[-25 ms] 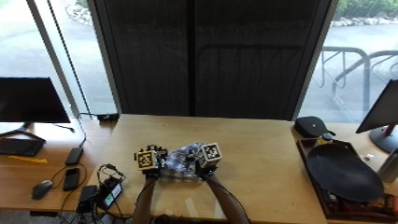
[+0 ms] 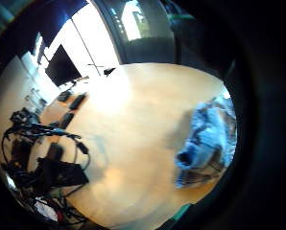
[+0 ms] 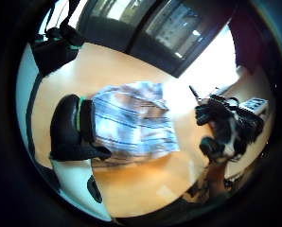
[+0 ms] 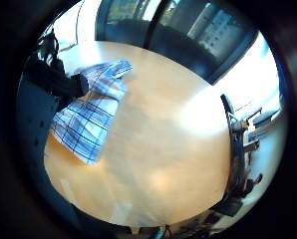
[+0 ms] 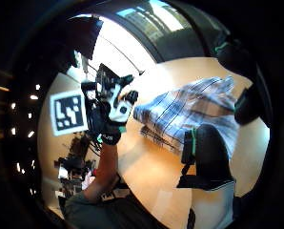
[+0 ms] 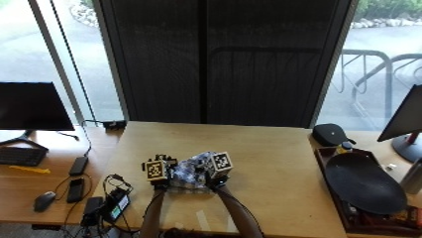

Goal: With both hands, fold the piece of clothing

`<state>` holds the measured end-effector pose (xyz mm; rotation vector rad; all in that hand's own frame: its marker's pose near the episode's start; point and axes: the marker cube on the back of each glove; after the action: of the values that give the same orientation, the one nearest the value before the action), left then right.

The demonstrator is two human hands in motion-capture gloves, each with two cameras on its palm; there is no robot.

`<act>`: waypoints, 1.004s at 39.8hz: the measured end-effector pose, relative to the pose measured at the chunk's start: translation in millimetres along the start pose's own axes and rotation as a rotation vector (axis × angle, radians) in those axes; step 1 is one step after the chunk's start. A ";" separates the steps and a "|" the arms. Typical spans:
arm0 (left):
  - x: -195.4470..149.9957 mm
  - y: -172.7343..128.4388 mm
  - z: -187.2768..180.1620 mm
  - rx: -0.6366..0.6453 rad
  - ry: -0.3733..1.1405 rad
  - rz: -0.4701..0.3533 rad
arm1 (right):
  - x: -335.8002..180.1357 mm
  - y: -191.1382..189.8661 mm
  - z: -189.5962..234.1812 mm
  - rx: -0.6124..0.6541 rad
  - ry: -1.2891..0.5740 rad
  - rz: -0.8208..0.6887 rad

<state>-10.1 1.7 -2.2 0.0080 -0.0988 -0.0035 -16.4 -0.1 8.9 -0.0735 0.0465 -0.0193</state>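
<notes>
Shirt (image 6: 188, 174) bunched on table (image 6: 277, 163); both hands' fingers at it, grip can't tell.

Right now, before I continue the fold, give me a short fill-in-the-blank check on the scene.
1. The plaid garment lies on a ____ table.
2. Left hand and right hand flank the ____.
3. A dark monitor stands at the person's ____.

Missing: wooden; garment; left

Nothing has shifted — both hands sit at the bunched plaid garment (image 6: 189, 173) as before.
</notes>
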 end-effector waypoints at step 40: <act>47.7 37.7 25.9 -0.039 0.094 0.182 | 133.6 72.6 -57.7 0.655 -0.860 0.633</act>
<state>34.9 39.0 28.7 -0.0398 -0.0056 0.1764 115.6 65.3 -60.1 0.5924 -0.7959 0.6265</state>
